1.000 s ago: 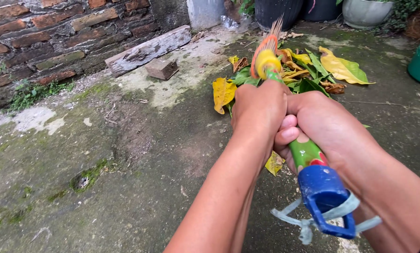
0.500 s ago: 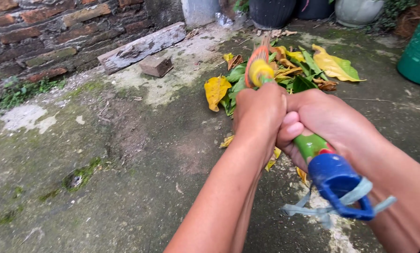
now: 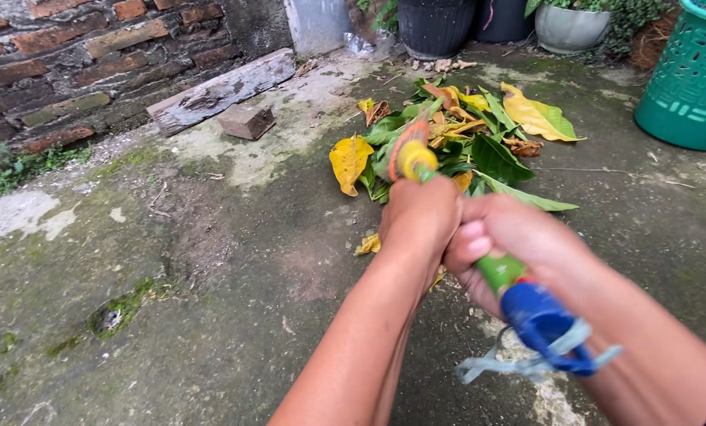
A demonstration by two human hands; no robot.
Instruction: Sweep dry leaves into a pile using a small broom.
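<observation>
We've got both hands wrapped tight round the broom (image 3: 501, 272), stacked 1 behind the other: the left hand (image 3: 420, 217) sits further up the green handle toward the yellow collar, and the right hand (image 3: 514, 241) is clamped just behind it, touching it, nearer the blue cap with its hanging loop and a pale ribbon tied through it. That 2-hand grip makes sense to us, since the front hand steers and the back hand pushes, and the handle runs low and away from us so the bristle end reaches the far side. The bristles are mostly hidden and blurry, but they're right in the pile of leaves (image 3: 455, 146), a mix of yellow, green and dry brown ones bunched together on the mossy concrete ground (image 3: 211, 260), far and a bit right of centre. 1 small yellow leaf (image 3: 367, 244) lies apart, nearer to us, just left of the left hand. Over on the far left there's a brick wall (image 3: 69, 71) with a weathered plank (image 3: 220, 91) and a loose brick (image 3: 246, 122) lying by it. Far right is a green perforated basket (image 3: 688, 87), with dark and grey plant pots (image 3: 435, 25) lined up along the back.
</observation>
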